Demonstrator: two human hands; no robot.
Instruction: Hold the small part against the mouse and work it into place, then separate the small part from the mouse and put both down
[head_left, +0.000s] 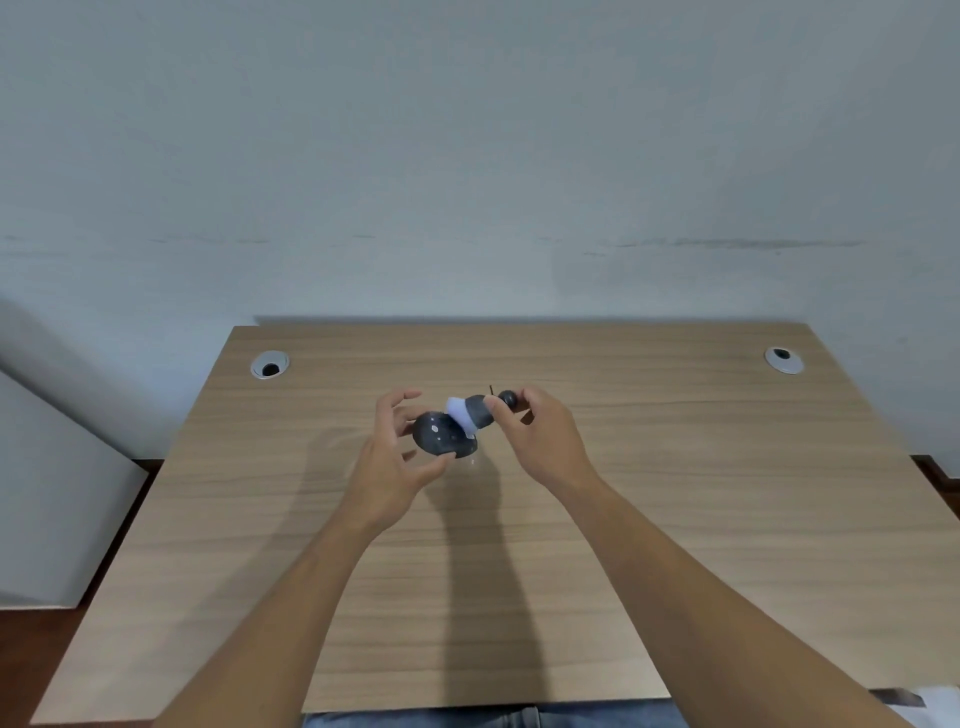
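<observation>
While the left hand (397, 457) is cradling a dark speckled bulb (440, 435) above the worktop (675, 493), the right hand (540, 436) is pinching its dark neck (480, 410), pale collar (460, 413) sitting between; contents cannot be told.

The bench (675, 467) is light wood with a streaked grain. Between the fingers (400, 410), the speckled dark grey object (441, 434) wears a pale blue band (460, 413).
</observation>
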